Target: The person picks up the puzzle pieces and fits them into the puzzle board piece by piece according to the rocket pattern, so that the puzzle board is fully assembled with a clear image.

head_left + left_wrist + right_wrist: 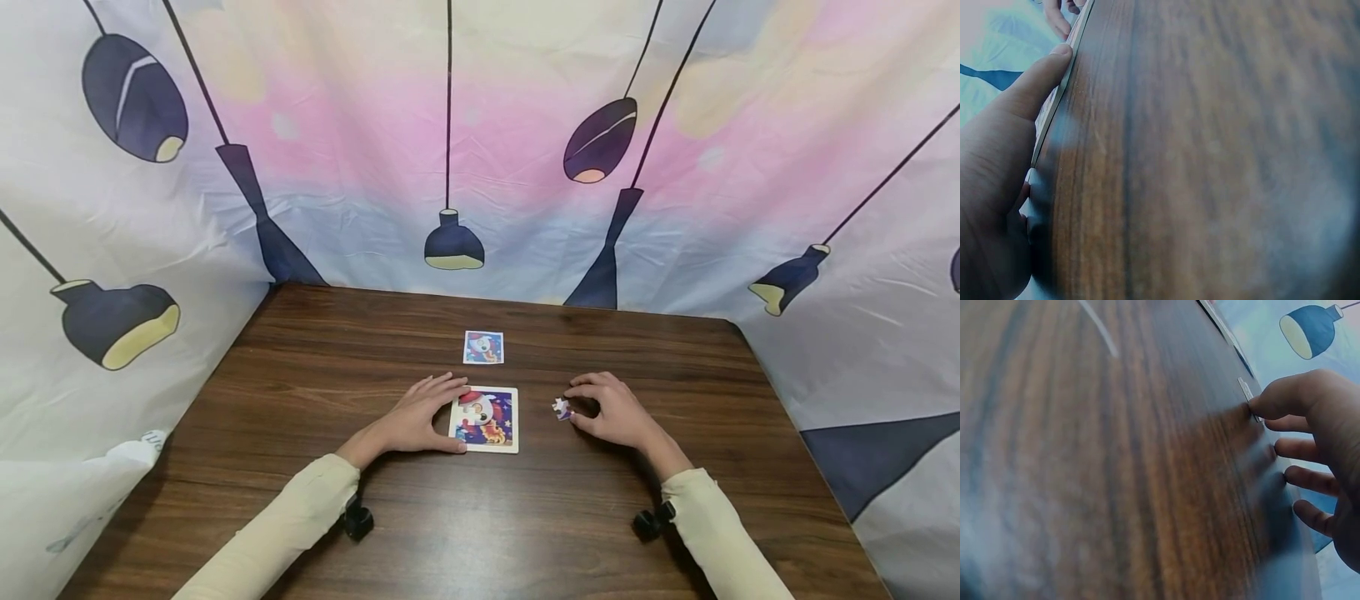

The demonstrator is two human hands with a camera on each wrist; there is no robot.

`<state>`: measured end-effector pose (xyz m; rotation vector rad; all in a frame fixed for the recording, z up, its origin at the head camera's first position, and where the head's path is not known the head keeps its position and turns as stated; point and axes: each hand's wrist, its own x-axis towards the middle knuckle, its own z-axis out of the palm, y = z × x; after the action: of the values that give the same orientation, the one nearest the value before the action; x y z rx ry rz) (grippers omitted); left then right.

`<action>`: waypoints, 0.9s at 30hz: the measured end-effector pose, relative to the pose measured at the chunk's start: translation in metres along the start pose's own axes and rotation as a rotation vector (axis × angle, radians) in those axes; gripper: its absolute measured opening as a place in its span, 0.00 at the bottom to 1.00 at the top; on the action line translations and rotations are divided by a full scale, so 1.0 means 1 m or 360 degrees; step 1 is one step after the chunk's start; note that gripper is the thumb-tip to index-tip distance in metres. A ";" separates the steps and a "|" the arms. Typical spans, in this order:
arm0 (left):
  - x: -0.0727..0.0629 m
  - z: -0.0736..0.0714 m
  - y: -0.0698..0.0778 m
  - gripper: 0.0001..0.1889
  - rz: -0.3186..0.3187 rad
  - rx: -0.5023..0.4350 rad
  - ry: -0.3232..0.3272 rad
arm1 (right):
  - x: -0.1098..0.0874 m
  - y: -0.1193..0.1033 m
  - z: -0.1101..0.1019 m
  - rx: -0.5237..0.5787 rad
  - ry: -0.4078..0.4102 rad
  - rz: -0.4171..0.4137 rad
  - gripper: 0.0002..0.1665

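A square jigsaw puzzle [491, 421] in a pale-bordered tray lies on the table, with a cartoon character and purple background. My left hand [422, 417] steadies its left side, thumb on the near left corner and fingers, fairly straight, by the far left corner. In the left wrist view, the thumb [1054, 59] presses along the tray's edge. To the right, my right hand [613, 412] holds a small puzzle piece [562, 408] at the table surface between thumb and index finger. The right wrist view shows the thumb against the thin piece [1247, 394], the other fingers bent behind it.
A small square picture card [483, 347] with a similar design lies beyond the puzzle. The brown wooden table [480, 517] ends at a fabric backdrop [360, 183] printed with lamps. Each sleeved wrist carries a black device [358, 521].
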<state>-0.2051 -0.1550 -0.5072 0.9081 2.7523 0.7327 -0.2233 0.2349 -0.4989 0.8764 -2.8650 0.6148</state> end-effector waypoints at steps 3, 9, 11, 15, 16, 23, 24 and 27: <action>0.000 0.000 0.000 0.56 0.0006 0.0006 0.0003 | 0.001 0.000 0.001 -0.0003 -0.0006 0.0002 0.18; 0.000 -0.001 0.000 0.55 0.0001 0.0001 0.0005 | 0.001 -0.002 0.004 0.0014 0.0028 0.0024 0.13; -0.001 -0.001 0.000 0.55 -0.0002 -0.0004 0.0008 | 0.001 -0.002 0.004 0.0022 0.0042 0.0045 0.13; 0.000 0.000 0.001 0.55 -0.0009 -0.0003 0.0007 | 0.001 -0.001 0.006 0.0034 0.0057 0.0078 0.13; 0.000 0.000 0.001 0.55 -0.0009 -0.0003 0.0007 | 0.001 -0.002 0.006 0.0033 0.0059 0.0083 0.13; 0.000 0.000 0.001 0.55 0.0003 -0.0007 0.0016 | 0.000 -0.005 0.005 0.0003 0.0081 0.0092 0.14; 0.000 0.000 0.001 0.54 0.0007 -0.0009 0.0019 | 0.000 -0.006 0.005 -0.0001 0.0086 0.0094 0.14; -0.001 0.000 0.000 0.54 0.0013 -0.0008 0.0019 | 0.000 -0.008 0.005 -0.0003 0.0099 0.0103 0.14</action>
<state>-0.2044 -0.1550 -0.5073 0.9172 2.7572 0.7488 -0.2184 0.2266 -0.5011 0.7534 -2.8475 0.6343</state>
